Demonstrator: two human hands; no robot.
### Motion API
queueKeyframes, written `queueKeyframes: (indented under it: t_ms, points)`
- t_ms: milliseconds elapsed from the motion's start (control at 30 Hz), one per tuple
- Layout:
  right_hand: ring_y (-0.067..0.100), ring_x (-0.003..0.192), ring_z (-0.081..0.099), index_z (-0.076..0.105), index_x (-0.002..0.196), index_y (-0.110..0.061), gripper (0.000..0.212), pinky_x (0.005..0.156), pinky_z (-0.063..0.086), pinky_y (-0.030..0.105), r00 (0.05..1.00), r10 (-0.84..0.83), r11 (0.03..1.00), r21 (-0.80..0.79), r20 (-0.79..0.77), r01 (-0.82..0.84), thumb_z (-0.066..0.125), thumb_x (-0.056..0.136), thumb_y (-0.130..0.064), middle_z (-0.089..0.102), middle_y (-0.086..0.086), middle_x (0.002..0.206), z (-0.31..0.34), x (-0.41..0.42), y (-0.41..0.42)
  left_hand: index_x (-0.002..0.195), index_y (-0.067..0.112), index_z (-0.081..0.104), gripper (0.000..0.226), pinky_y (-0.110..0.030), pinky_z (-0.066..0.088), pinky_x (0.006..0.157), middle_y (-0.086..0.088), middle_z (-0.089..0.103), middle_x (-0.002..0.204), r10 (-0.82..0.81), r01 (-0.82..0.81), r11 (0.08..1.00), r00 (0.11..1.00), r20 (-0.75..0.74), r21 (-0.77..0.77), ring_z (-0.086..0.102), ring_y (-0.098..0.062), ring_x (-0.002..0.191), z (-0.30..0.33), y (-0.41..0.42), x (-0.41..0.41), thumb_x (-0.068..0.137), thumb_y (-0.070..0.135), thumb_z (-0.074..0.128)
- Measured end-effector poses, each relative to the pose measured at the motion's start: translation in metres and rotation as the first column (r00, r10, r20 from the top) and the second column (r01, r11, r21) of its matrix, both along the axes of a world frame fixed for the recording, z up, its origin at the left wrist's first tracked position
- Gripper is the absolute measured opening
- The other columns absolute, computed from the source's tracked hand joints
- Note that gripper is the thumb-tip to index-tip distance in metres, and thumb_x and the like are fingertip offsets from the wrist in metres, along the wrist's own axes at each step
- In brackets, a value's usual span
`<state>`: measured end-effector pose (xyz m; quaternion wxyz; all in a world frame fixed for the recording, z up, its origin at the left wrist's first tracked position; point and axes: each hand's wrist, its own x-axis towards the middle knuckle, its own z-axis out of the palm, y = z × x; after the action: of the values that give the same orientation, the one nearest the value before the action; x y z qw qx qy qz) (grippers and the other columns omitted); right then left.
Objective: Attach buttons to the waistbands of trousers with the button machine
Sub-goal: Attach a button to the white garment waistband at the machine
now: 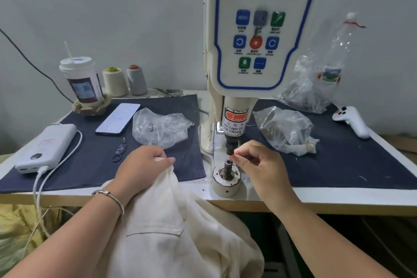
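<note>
Gripping cream trousers [171, 221], soft, creased

Both forearms are showing bare, no sleeves visible. Left wrist is wearing a thin silver bangle [108, 196]. Left hand [144, 162], right hand [261, 165]: wearing no gloves.
</note>
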<state>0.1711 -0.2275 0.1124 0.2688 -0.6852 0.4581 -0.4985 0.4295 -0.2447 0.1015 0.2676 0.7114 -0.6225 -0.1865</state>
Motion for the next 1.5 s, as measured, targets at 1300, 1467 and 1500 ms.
queueKeyframes:
  t_ms: [1300,1467,1500]
  points:
    - [0.01,0.075,0.065,0.075,0.081,-0.024,0.007,0.063,0.048,0.015,0.997,-0.071,0.996,-0.043,0.015,0.072,0.073,0.081,-0.018,0.071,-0.013,0.076,0.013,-0.023,0.039,0.063,0.018,0.058,0.035,-0.019,0.029,0.049,0.01,0.041,0.054,-0.14,0.122,0.99,0.931,-0.338,-0.074,0.036,-0.008,0.051,0.031,0.039,-0.006,0.091,0.037,0.067]
    - [0.012,0.075,0.062,0.075,0.085,-0.028,0.015,0.067,0.048,0.019,0.987,0.158,0.985,-0.081,0.034,-0.155,0.078,0.078,-0.015,0.07,-0.01,0.083,0.042,-0.004,0.08,0.088,0.015,0.063,0.027,-0.031,0.038,0.07,-0.001,0.056,0.079,-0.493,0.54,0.841,0.748,-0.444,-0.023,0.05,-0.012,0.075,0.073,0.098,-0.03,0.093,0.039,0.053]
    - [0.012,0.08,0.062,0.074,0.089,-0.03,0.019,0.069,0.047,0.02,0.973,0.231,0.97,-0.076,0.015,-0.229,0.078,0.076,-0.017,0.069,-0.011,0.088,0.049,0.0,0.086,0.091,0.015,0.063,0.025,-0.031,0.039,0.072,-0.003,0.058,0.082,-0.532,0.591,0.807,0.72,-0.446,-0.009,0.052,-0.013,0.078,0.08,0.108,-0.036,0.093,0.036,0.051]
